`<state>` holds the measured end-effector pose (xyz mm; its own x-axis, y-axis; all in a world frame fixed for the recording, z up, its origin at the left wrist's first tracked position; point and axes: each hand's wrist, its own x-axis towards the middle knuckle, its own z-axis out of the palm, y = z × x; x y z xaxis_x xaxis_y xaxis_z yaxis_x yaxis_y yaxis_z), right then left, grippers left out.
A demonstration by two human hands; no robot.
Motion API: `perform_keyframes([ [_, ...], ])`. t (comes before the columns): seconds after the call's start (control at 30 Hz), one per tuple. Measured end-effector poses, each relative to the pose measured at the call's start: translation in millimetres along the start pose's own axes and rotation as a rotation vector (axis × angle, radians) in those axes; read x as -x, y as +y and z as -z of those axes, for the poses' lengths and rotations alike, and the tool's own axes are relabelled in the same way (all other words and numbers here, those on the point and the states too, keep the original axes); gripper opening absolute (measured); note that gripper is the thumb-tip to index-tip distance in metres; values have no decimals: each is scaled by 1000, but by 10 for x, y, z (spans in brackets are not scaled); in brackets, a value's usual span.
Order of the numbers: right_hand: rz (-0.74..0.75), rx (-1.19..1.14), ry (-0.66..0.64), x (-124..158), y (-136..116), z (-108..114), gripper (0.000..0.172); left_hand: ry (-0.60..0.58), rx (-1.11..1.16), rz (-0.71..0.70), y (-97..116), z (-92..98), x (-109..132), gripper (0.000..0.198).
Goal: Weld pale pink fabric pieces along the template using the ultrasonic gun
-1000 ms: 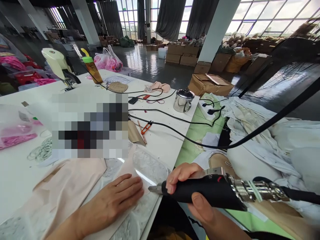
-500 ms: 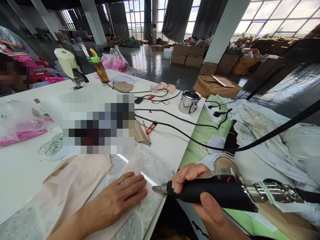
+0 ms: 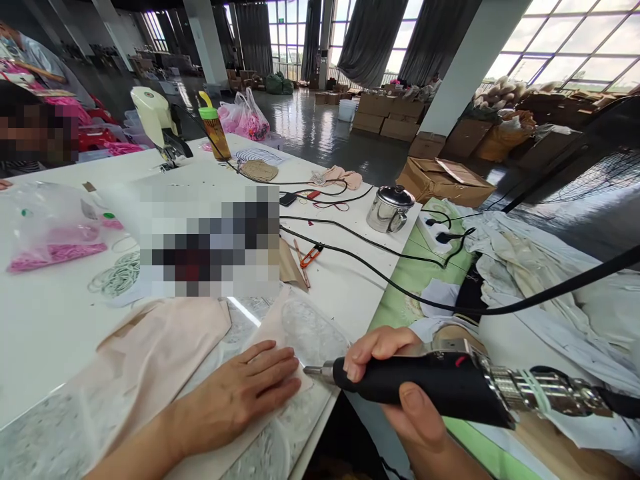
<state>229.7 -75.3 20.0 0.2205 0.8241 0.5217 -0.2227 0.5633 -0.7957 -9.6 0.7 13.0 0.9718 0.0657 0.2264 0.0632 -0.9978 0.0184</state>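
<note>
My left hand (image 3: 237, 403) lies flat on a pale pink piece of fabric (image 3: 165, 347), fingers stretched out and holding nothing. Under the fabric is a clear sheet with a grey marbled look (image 3: 313, 323). My right hand (image 3: 390, 370) is wrapped around a black hand-held power tool (image 3: 420, 380) with a slim metal tip and a thick cable at its rear. The tip points left at the edge of the fabric, just beside my left fingertips. Whether it touches the fabric I cannot tell.
Orange-handled snips (image 3: 311, 256) and a steel lidded mug (image 3: 391, 210) stand on the white table (image 3: 345, 273). Black cables (image 3: 360, 259) cross it. Bagged pink pieces (image 3: 57, 230) and pale cords (image 3: 117, 275) lie left. White cloths (image 3: 540, 267) are heaped right. A person sits far left.
The camera view has turned slightly left, so the surroundings sit further right. My left hand stays flat on the fabric, and the tool tip remains close beside its fingertips.
</note>
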Motion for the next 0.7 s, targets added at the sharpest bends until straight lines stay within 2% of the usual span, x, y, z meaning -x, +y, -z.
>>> perform_keyframes([
  [0.43,-55,2,-44,31,-28,33,20,59,16,56,-7,-74,66,45],
  [0.7,-26,-7,-42,32,-18,31,21,37,11,54,-12,-84,90,46],
])
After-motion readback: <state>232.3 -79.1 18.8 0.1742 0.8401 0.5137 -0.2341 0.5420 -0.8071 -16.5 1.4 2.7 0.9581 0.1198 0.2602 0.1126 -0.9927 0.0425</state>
